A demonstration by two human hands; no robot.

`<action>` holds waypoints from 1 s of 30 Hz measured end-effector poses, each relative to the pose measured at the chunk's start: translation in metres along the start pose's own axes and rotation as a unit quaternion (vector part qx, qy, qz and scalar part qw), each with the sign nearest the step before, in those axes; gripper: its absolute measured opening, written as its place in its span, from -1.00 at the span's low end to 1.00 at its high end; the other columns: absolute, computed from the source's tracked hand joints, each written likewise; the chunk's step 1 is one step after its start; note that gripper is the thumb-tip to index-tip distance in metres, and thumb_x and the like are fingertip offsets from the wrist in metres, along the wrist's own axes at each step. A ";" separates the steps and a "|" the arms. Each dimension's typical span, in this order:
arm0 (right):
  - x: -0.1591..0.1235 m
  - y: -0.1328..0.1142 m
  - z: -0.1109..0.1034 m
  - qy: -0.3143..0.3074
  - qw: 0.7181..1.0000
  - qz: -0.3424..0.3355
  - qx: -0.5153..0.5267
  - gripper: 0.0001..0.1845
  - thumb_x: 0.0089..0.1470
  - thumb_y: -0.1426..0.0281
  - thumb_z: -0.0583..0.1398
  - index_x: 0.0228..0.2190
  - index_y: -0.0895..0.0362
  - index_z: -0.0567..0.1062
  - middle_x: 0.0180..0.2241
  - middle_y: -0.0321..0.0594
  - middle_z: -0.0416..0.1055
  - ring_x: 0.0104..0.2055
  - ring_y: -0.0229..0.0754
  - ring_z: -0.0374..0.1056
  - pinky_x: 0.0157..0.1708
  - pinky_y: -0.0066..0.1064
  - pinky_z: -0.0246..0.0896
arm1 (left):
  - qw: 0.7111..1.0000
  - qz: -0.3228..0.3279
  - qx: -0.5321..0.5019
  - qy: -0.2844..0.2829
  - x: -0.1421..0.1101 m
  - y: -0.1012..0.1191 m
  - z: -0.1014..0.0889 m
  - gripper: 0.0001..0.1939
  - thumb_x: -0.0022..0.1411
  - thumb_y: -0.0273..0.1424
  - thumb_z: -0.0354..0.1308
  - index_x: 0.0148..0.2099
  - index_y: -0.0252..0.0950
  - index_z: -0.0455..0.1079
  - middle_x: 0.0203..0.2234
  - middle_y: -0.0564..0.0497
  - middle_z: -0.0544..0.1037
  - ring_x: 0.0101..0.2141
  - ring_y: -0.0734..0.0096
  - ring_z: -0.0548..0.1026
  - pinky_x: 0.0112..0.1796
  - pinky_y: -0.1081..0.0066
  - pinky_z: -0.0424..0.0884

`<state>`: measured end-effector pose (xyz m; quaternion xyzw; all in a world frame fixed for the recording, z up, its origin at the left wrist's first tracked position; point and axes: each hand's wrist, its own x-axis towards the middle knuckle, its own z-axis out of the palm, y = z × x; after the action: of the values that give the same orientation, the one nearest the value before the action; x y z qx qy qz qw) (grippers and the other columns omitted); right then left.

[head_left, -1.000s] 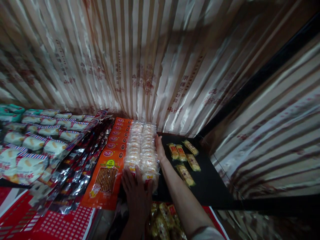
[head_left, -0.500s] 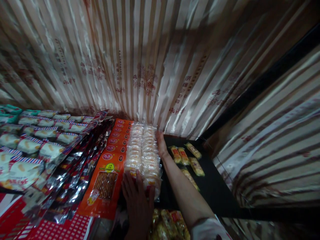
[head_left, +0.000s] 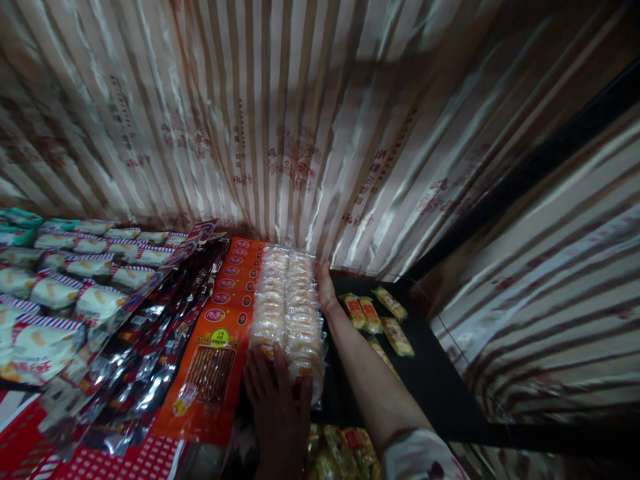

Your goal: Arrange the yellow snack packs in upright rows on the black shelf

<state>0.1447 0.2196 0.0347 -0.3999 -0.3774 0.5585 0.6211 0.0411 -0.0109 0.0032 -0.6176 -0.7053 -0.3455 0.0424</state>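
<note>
Two rows of clear-wrapped round white crackers (head_left: pixel 303 313) stand side by side on the black shelf. My left hand (head_left: pixel 277 400) rests against the front packets of the rows, fingers spread. At the far right side of the rows, my right hand (head_left: pixel 325 287) lies along the wrappers with its fingers stretched out and partly hidden. Touching the rows on the left are overlapping orange snack packs (head_left: pixel 213 373) with brown sticks showing through a window.
Several small yellow-wrapped snacks (head_left: pixel 370 315) lie on the black shelf (head_left: pixel 430 373) at right. Dark shiny packets (head_left: pixel 150 347) and white snack bags (head_left: pixel 47 343) fill the left. A red basket (head_left: pixel 135 460) and more yellow packets (head_left: pixel 345 453) sit below. A striped curtain hangs behind.
The view has shifted slightly. Both hands keep nearly the same places against the wrapped crackers.
</note>
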 end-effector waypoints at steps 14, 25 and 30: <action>-0.060 -0.006 -0.020 0.074 0.997 -0.007 0.018 -0.37 0.10 -0.06 -0.09 0.06 -0.01 0.31 0.19 -0.20 0.16 0.25 -0.16 0.02 0.22 -0.07 -0.20 | 0.999 0.003 -0.011 0.034 -0.002 -0.001 0.001 -0.28 0.17 -0.24 0.08 0.30 -0.36 -0.06 0.30 -0.31 -0.29 0.25 -0.18 -0.16 0.10 -0.16 0.04; -0.214 0.006 -0.031 0.125 0.980 -0.047 -0.150 -0.35 0.01 0.10 0.16 0.10 0.07 0.24 0.21 -0.12 0.10 0.25 -0.08 0.01 0.23 -0.13 -0.15 | 1.000 -0.002 -0.008 0.008 -0.002 -0.002 -0.006 -0.32 0.19 -0.19 0.04 0.27 -0.37 0.02 0.29 -0.31 -0.17 0.26 -0.15 -0.23 0.12 -0.15 0.02; -0.242 0.022 -0.033 0.116 0.948 -0.052 -0.293 -0.27 -0.05 0.09 0.18 0.11 0.13 0.23 0.19 -0.03 0.13 0.18 -0.01 0.13 0.16 -0.10 0.03 | 0.999 -0.014 -0.042 0.020 -0.002 -0.003 -0.007 -0.39 0.22 -0.28 0.00 0.26 -0.41 0.03 0.29 -0.33 -0.21 0.26 -0.12 -0.23 0.14 -0.13 -0.02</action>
<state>0.1437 -0.0224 -0.0037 -0.6060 -0.4703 0.3399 0.5441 0.0367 -0.0166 0.0059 -0.6021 -0.6975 -0.3877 0.0253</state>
